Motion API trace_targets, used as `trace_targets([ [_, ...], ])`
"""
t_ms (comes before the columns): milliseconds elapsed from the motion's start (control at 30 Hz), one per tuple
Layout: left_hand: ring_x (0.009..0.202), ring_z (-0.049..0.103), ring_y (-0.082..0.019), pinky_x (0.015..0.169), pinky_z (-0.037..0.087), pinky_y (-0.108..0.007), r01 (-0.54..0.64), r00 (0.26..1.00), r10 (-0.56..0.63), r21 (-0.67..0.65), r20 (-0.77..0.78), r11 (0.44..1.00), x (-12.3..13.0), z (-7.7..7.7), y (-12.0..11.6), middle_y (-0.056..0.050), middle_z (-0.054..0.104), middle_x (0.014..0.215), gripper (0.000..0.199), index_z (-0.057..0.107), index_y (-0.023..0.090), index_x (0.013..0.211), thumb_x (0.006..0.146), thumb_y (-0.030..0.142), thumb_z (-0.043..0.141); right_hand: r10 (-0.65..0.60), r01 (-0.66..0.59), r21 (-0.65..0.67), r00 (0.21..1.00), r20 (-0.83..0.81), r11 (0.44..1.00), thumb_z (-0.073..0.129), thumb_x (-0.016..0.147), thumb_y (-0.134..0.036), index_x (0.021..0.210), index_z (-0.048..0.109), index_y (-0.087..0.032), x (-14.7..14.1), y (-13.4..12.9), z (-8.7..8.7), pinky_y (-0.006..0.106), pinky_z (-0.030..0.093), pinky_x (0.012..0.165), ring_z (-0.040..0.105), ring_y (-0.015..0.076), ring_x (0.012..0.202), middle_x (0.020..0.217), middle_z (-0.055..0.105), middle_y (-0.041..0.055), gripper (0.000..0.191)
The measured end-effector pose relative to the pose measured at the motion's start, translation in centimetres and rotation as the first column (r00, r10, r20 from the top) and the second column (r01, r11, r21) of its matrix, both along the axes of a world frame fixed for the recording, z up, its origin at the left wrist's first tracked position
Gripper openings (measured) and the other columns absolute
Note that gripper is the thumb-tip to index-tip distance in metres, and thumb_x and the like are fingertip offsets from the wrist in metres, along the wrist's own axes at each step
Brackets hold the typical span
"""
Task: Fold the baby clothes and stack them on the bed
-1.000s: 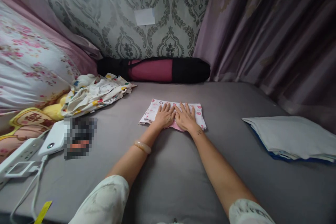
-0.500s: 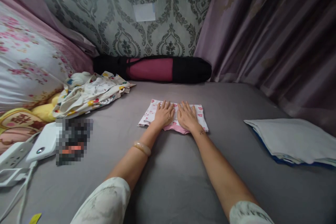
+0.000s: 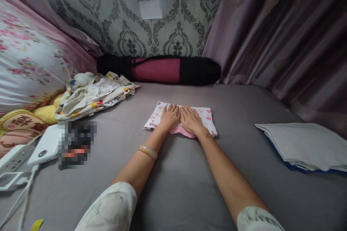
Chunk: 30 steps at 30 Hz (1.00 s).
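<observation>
A folded white cloth with pink prints [image 3: 206, 115] lies on the grey sheet, a pink edge showing along its near side. Flat on its left half rests my left hand [image 3: 170, 117], fingers pointing away from me. My right hand [image 3: 190, 119] lies flat beside it, palm down on the cloth. The two hands nearly touch at the cloth's middle. Both are open and grip nothing. The parts of the cloth under the palms are hidden.
A black and red long bag [image 3: 157, 70] lies along the wall. At the left are a crumpled patterned cloth [image 3: 92, 97], a floral pillow [image 3: 27, 57], a white power bank [image 3: 46, 148] and a power strip [image 3: 16, 158]. Folded fabric [image 3: 303, 144] lies at the right.
My right hand has slid slightly left on the cloth, toward my left hand. The view has shifted a little.
</observation>
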<state>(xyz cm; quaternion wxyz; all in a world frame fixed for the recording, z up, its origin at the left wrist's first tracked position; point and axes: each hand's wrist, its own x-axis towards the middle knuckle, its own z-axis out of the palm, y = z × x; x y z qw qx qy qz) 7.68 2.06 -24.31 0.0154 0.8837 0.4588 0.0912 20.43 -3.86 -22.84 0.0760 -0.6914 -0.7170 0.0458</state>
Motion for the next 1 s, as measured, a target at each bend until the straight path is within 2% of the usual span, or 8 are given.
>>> trace_targets([
  [67, 0.139, 0.034, -0.027, 0.113, 0.026, -0.05, 0.005, 1.0, -0.006, -0.021, -0.014, 1.0, 0.0, -0.2, 0.1, -0.011, 0.041, 0.15, 0.049, 0.041, 0.017, 0.143, 0.098, 0.032, 0.026, 0.012, -0.012, -0.049, 1.0, -0.015, 0.999, 0.021, 0.096, -0.029, 0.15, 0.031, -0.009, -0.1, 0.3, -0.3, 0.042, 0.012, 0.118, 0.021, 0.0223, 0.145, 0.157, 0.027, 0.0073, 0.058],
  [167, 0.14, 0.034, -0.027, 0.114, 0.025, -0.05, -0.001, 1.0, 0.001, -0.01, -0.01, 1.0, 0.0, 0.0, -0.2, -0.011, 0.041, 0.15, 0.049, 0.042, 0.017, 0.142, 0.098, 0.032, 0.025, 0.01, -0.012, -0.055, 1.0, -0.023, 0.998, 0.02, 0.096, -0.03, 0.15, 0.031, -0.009, -0.1, 0.3, -0.4, 0.042, 0.012, 0.118, 0.021, 0.0225, 0.144, 0.157, 0.027, 0.0071, 0.058],
  [367, 0.144, 0.022, -0.03, 0.116, 0.015, -0.055, -0.036, 0.999, 0.033, 0.078, 0.038, 0.996, -0.2, 0.8, -1.6, -0.014, 0.036, 0.152, 0.057, 0.04, 0.015, 0.144, 0.099, 0.044, 0.022, -0.089, 0.088, 0.06, 0.996, 0.014, 0.994, 0.02, 0.098, -0.032, 0.149, 0.034, -0.016, 0.3, -0.9, 0.7, 0.05, 0.008, 0.116, 0.018, 0.0261, 0.145, 0.157, 0.026, 0.0075, 0.055],
  [567, 0.141, 0.03, -0.032, 0.113, 0.02, -0.055, -0.022, 0.999, 0.021, -0.038, -0.032, 0.999, -0.2, 0.3, -1.8, -0.013, 0.036, 0.152, 0.058, 0.039, 0.019, 0.145, 0.098, 0.049, 0.024, -0.11, 0.111, -0.023, 0.993, 0.035, 0.994, 0.024, 0.097, -0.032, 0.149, 0.034, -0.02, 0.5, -1.4, 0.1, 0.053, 0.01, 0.115, 0.021, 0.0271, 0.144, 0.157, 0.028, 0.0074, 0.054],
  [700, 0.142, 0.029, -0.033, 0.113, 0.019, -0.056, -0.023, 0.999, 0.023, -0.027, -0.032, 0.999, -0.3, 0.4, -1.7, -0.016, 0.034, 0.153, 0.059, 0.039, 0.016, 0.145, 0.097, 0.049, 0.024, -0.112, 0.112, -0.009, 0.993, 0.028, 0.994, 0.024, 0.097, -0.032, 0.149, 0.034, -0.02, 0.6, -1.4, 0.1, 0.053, 0.01, 0.115, 0.021, 0.0265, 0.144, 0.157, 0.028, 0.0073, 0.054],
  [833, 0.143, 0.025, -0.032, 0.115, 0.015, -0.056, -0.065, 0.998, 0.065, 0.049, -0.003, 0.997, -0.9, 0.3, -1.5, -0.017, 0.034, 0.153, 0.059, 0.04, 0.014, 0.144, 0.098, 0.046, 0.022, -0.153, 0.152, 0.038, 0.988, 0.023, 0.988, 0.022, 0.098, -0.032, 0.15, 0.033, -0.02, 1.2, -1.6, 0.1, 0.057, 0.008, 0.114, 0.019, 0.0273, 0.145, 0.157, 0.027, 0.0075, 0.054],
  [1000, 0.14, 0.031, -0.033, 0.112, 0.021, -0.056, -0.092, 0.996, 0.093, 0.035, -0.017, 0.995, -1.4, -0.2, -1.1, -0.017, 0.039, 0.15, 0.059, 0.04, 0.015, 0.144, 0.098, 0.047, 0.022, -0.162, 0.162, -0.003, 0.986, 0.04, 0.987, 0.022, 0.097, -0.032, 0.149, 0.033, -0.02, 1.7, -1.6, -0.3, 0.061, 0.01, 0.113, 0.019, 0.0283, 0.144, 0.156, 0.029, 0.007, 0.055],
])
